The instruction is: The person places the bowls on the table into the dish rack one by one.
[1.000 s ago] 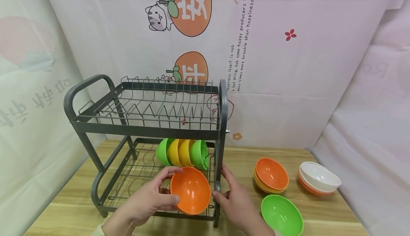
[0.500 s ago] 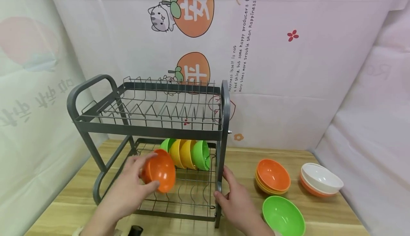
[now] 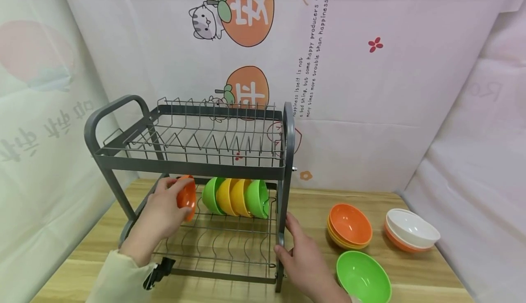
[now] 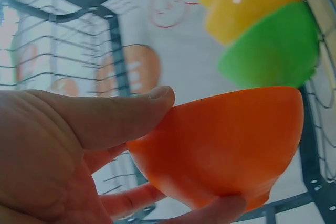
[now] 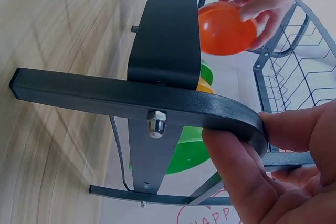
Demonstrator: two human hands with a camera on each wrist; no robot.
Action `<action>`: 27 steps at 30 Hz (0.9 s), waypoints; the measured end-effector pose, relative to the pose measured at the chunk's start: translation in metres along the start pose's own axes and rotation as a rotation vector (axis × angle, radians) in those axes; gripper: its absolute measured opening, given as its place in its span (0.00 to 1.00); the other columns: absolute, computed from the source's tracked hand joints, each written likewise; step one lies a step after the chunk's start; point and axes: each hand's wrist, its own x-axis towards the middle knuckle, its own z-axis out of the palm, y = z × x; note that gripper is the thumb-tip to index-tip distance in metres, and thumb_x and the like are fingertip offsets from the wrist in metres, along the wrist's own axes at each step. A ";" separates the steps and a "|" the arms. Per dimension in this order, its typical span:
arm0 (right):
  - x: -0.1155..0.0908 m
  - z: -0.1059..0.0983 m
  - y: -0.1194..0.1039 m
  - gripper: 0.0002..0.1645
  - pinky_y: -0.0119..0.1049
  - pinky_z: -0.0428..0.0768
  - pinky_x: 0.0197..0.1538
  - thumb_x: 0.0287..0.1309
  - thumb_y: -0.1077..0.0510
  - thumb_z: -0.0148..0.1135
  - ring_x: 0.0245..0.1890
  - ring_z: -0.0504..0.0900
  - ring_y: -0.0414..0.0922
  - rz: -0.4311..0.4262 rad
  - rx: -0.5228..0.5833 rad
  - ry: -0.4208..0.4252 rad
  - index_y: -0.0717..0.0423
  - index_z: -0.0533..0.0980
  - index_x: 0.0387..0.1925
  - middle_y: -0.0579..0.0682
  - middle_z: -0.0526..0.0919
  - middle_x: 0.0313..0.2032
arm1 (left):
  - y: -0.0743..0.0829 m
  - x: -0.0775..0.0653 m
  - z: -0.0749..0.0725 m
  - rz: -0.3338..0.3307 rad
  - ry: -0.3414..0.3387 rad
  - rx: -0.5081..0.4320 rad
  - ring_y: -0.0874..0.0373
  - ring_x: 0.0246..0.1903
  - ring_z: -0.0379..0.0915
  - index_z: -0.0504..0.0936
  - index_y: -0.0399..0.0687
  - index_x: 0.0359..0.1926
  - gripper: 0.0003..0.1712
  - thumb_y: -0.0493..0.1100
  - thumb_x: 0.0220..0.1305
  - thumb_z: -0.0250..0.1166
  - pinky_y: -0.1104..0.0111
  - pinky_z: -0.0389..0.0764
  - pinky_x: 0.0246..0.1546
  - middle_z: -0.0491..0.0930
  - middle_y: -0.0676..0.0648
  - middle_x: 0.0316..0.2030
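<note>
An orange bowl [image 3: 187, 199], tipped on its side, is in my left hand [image 3: 161, 209] over the left part of the dish rack's lower tier. In the left wrist view the thumb lies on one side of the bowl [image 4: 220, 145] and fingers curl beneath it. To its right, green and yellow bowls [image 3: 235, 198] stand on edge in a row at the back of that tier. My right hand [image 3: 306, 259] grips the rack's right front post [image 5: 210, 108], thumb and fingers around the dark metal.
The dish rack's upper tier [image 3: 193, 168] overhangs the lower one. On the wooden table [image 3: 312, 202] to the right are an orange bowl stacked on yellow [image 3: 350, 224], a green bowl [image 3: 363, 275] and a white bowl on orange [image 3: 412, 227]. A printed cloth hangs behind.
My left hand has carried the orange bowl leftward and back into the lower tier, turning it onto its side. The right hand stays on the post.
</note>
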 end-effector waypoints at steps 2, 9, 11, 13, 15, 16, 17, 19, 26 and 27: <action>0.000 0.000 0.000 0.47 0.31 0.80 0.29 0.65 0.59 0.65 0.24 0.79 0.35 0.001 -0.001 -0.001 0.49 0.51 0.78 0.59 0.64 0.71 | -0.002 0.008 0.005 0.003 -0.003 -0.001 0.27 0.53 0.61 0.68 0.49 0.72 0.38 0.36 0.61 0.68 0.44 0.81 0.37 0.55 0.32 0.67; 0.000 0.000 -0.001 0.47 0.31 0.80 0.29 0.65 0.59 0.65 0.25 0.79 0.35 0.007 -0.010 -0.004 0.48 0.50 0.78 0.58 0.64 0.71 | -0.008 0.032 0.021 0.046 0.026 0.027 0.28 0.52 0.67 0.72 0.44 0.69 0.35 0.34 0.59 0.68 0.41 0.77 0.45 0.60 0.30 0.64; 0.000 0.000 0.000 0.47 0.31 0.80 0.29 0.65 0.59 0.65 0.25 0.79 0.35 0.006 -0.011 -0.004 0.49 0.50 0.78 0.58 0.65 0.71 | -0.009 0.038 0.025 0.055 0.027 0.045 0.29 0.52 0.68 0.72 0.44 0.68 0.35 0.33 0.58 0.68 0.37 0.72 0.51 0.60 0.28 0.64; 0.000 0.000 -0.001 0.47 0.31 0.80 0.29 0.65 0.59 0.65 0.25 0.79 0.35 0.011 -0.012 -0.004 0.48 0.50 0.78 0.58 0.65 0.71 | -0.010 0.042 0.028 0.059 0.020 0.059 0.29 0.53 0.69 0.72 0.43 0.69 0.36 0.33 0.57 0.67 0.35 0.68 0.54 0.60 0.28 0.65; 0.000 0.001 -0.001 0.47 0.31 0.80 0.29 0.65 0.59 0.65 0.25 0.79 0.35 0.016 -0.014 -0.004 0.48 0.50 0.78 0.58 0.65 0.71 | -0.011 0.044 0.030 0.057 0.005 0.060 0.29 0.54 0.68 0.72 0.44 0.69 0.37 0.32 0.57 0.67 0.35 0.68 0.55 0.60 0.28 0.66; 0.000 0.001 -0.001 0.47 0.31 0.80 0.29 0.65 0.59 0.65 0.25 0.79 0.35 0.023 -0.014 -0.004 0.48 0.50 0.78 0.57 0.65 0.71 | -0.012 0.045 0.032 0.054 -0.004 0.057 0.29 0.54 0.68 0.71 0.45 0.70 0.37 0.32 0.58 0.67 0.36 0.69 0.54 0.60 0.28 0.66; 0.000 0.001 -0.001 0.47 0.31 0.80 0.29 0.65 0.59 0.65 0.25 0.79 0.35 0.024 -0.011 -0.004 0.48 0.50 0.78 0.57 0.65 0.71 | -0.013 0.045 0.033 0.057 -0.015 0.055 0.29 0.54 0.68 0.71 0.46 0.70 0.37 0.32 0.58 0.67 0.37 0.71 0.53 0.60 0.28 0.66; 0.000 0.001 0.000 0.48 0.31 0.80 0.29 0.65 0.59 0.65 0.24 0.79 0.36 0.019 0.000 -0.004 0.48 0.50 0.78 0.58 0.64 0.71 | -0.015 0.046 0.035 0.056 -0.032 0.042 0.29 0.53 0.68 0.71 0.48 0.71 0.38 0.32 0.59 0.67 0.41 0.75 0.49 0.60 0.29 0.66; -0.002 0.002 0.001 0.47 0.32 0.80 0.28 0.66 0.59 0.64 0.25 0.81 0.39 0.013 0.022 -0.001 0.48 0.50 0.78 0.57 0.64 0.71 | -0.019 0.050 0.039 0.080 -0.061 -0.019 0.32 0.56 0.67 0.69 0.46 0.72 0.38 0.33 0.61 0.68 0.42 0.74 0.52 0.60 0.32 0.67; -0.002 0.002 0.001 0.47 0.32 0.80 0.29 0.66 0.59 0.64 0.25 0.81 0.39 0.017 0.021 -0.001 0.48 0.50 0.78 0.57 0.64 0.71 | -0.020 0.051 0.039 0.084 -0.067 -0.026 0.32 0.56 0.67 0.69 0.45 0.72 0.38 0.32 0.61 0.68 0.41 0.74 0.52 0.60 0.32 0.67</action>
